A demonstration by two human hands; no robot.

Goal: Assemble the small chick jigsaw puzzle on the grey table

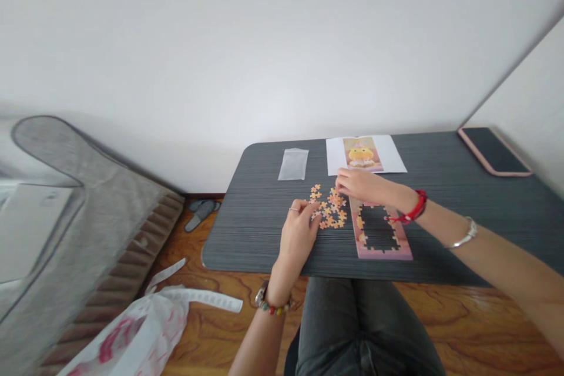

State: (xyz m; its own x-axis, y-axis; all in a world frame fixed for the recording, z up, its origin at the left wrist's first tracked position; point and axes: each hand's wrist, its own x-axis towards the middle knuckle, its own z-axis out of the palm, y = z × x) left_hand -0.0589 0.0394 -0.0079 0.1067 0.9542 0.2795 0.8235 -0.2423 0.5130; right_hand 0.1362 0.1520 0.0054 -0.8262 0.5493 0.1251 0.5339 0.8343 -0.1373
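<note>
Small yellow-orange puzzle pieces lie in a loose heap on the dark table. At the heap's left edge rests my left hand, its fingers bent over the nearest pieces and its thumb apart from them. My right hand is over the heap's upper right side, thumb and fingertips pinched together; whatever is between them is too small to make out. Below that wrist lies a pink puzzle frame with its border in place and a dark open middle. My right forearm and red bracelet cover part of its top edge.
Behind the frame lies a white sheet with a printed picture of a yellow figure. A clear plastic bag is at the back left, and a phone at the far right. The table stands against a white wall.
</note>
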